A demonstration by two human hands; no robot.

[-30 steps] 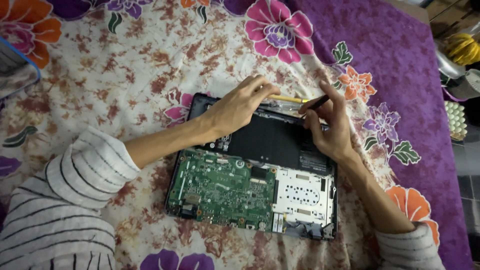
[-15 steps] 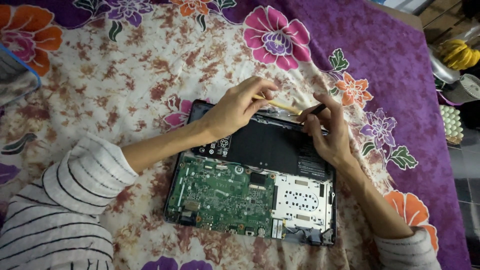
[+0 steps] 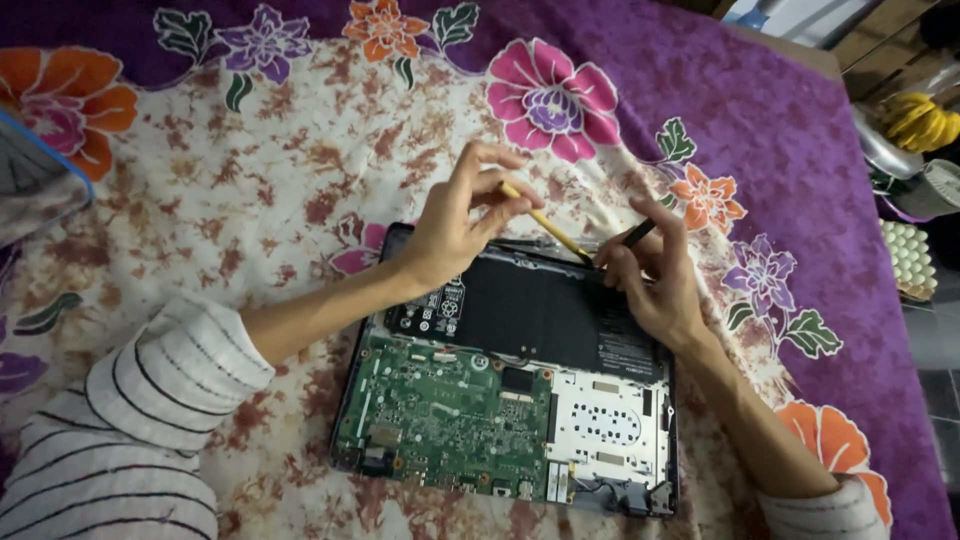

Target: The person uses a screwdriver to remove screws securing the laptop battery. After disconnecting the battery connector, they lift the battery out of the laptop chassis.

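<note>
While the opened laptop (image 3: 510, 400) is lying bottom-up at the centre of the frame, both hands are working at its upper edge. The left hand (image 3: 455, 225) is pinching a thin yellow stick (image 3: 545, 225) between thumb and fingertips, slanting down to the right; the right hand (image 3: 650, 280) is closed on a slim black tool (image 3: 632, 236), the two tips meeting at the top edge of the flat black battery (image 3: 545, 315). That battery looks stiff, smooth and probably light but easily punctured, best levered at its edges, not the middle. Below it the green circuit board (image 3: 450, 415) is looking brittle and studded with small parts, beside a perforated pale metal plate (image 3: 605, 425). Underneath, a soft floral cloth (image 3: 300, 150) in purple, white and rust is spreading, likely letting the case slide a little. At upper right a yellow bundle (image 3: 915, 120) and an egg tray (image 3: 908, 258) are sitting.
</note>
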